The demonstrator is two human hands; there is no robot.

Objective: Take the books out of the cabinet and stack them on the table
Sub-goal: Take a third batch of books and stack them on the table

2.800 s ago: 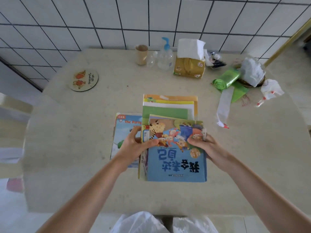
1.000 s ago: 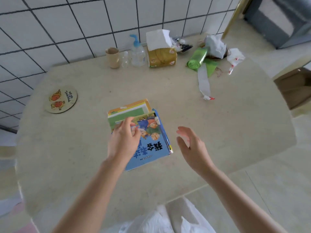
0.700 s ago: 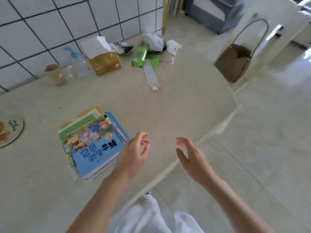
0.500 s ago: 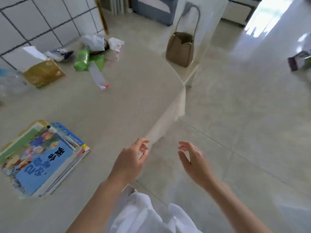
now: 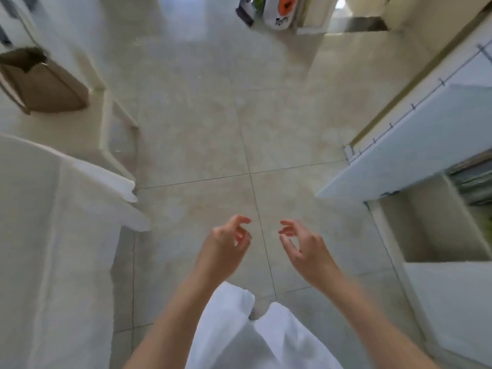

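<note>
- Grip, head view: left hand (image 5: 226, 246) and right hand (image 5: 303, 247) both released, fingers loosely curled and holding nothing; the two hang side by side over the tiled floor (image 5: 213, 145), palms turned toward each other.
- Landmark: the cabinet (image 5: 436, 222), at the right edge of the view, with its pale door (image 5: 415, 145) swung open toward the floor. Both hands are to the left of the cabinet, well apart from it; the right hand is the nearer.
- Task's thing: books (image 5: 476, 182) appear as a blurred run of grey-green edges inside the cabinet, at its upper right, above a bare compartment. Their number, titles and whether they lie flat or stand cannot be told.
- Bench (image 5: 53, 209): only a pale rounded edge shows, far left of the cabinet, across the floor; no stack is visible on this part.
- Step in hand, as judged: the empty-handed passage between bench and cabinet, to fetch more books.
- Next move, as judged: a turn to the right, then a reach past the open door into the cabinet, with the grip closing on a book's edge or on a small bundle.
- Also present: a brown bag (image 5: 40, 83), far from the cabinet at upper left.
</note>
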